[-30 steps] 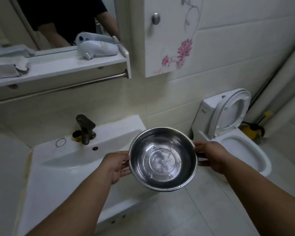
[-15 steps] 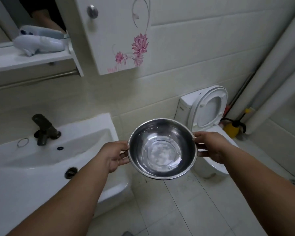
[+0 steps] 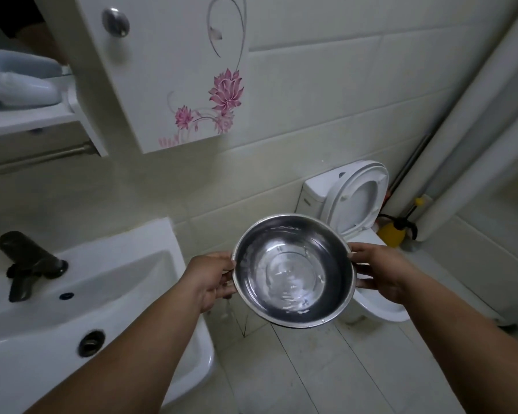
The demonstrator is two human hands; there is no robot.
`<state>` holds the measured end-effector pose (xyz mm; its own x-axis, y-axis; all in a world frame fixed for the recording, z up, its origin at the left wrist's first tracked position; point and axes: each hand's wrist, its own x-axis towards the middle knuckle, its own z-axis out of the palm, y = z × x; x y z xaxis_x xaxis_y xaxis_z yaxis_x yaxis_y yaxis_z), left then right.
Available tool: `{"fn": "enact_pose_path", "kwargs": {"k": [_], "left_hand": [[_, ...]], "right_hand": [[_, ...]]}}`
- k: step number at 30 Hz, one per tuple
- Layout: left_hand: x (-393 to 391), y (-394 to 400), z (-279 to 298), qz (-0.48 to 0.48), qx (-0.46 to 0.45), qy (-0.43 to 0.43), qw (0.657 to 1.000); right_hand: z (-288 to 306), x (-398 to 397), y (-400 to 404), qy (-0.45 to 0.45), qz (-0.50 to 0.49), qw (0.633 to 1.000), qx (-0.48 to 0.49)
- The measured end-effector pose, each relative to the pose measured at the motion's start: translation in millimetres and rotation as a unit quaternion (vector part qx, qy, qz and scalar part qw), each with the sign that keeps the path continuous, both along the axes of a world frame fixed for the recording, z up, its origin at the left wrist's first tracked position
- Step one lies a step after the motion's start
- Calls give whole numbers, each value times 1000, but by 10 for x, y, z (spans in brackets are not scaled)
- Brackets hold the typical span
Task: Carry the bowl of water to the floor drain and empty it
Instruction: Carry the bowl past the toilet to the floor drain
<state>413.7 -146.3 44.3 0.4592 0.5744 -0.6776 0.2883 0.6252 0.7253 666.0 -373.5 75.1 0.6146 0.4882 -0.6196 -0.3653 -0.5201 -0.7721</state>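
Gripping bowl [image 3: 293, 271] level between left hand [image 3: 211, 277] and right hand [image 3: 377, 271], above floor [image 3: 311, 369]; drain not showing, direction unknowable.

The view swings right: the sink [image 3: 108, 282] now sits at the left edge and the toilet [image 3: 356, 204] is nearer the middle. The bowl [image 3: 293, 270], once before the sink, now hangs over floor tiles [image 3: 326, 369].
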Motion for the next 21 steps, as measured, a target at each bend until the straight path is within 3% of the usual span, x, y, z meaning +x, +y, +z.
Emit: {"fn": "enact_pose_path", "kwargs": {"k": [9,21], "left_hand": [[303,61,-87,35,4,5,999],[683,-239,-376,119,5,28,993]], "right_hand": [[-28,346,172,-8,7,1000,-11],[-361,1078,393,2,114,993,-8]]}}
